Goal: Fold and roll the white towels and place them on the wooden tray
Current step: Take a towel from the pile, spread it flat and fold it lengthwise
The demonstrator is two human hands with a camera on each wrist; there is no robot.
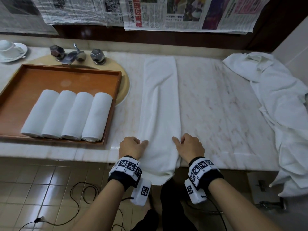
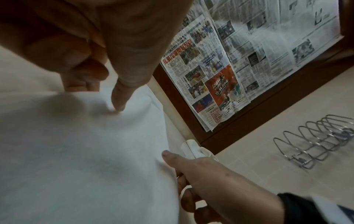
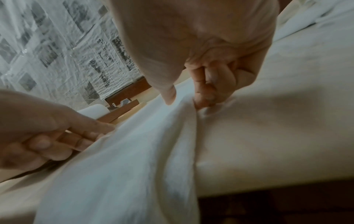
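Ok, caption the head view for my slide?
Both hands pinch a folded towel beside four rolled towels on the tray.

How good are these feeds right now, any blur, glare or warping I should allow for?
Head view: dim but sharp, the counter edge bowed by the wide lens, faint sheen on the wooden tray. Left wrist view: left hand close, dark and soft, newspaper behind legible. Right wrist view: blurred overall, folded towel edges smeared.

Faucet; cup; newspapers
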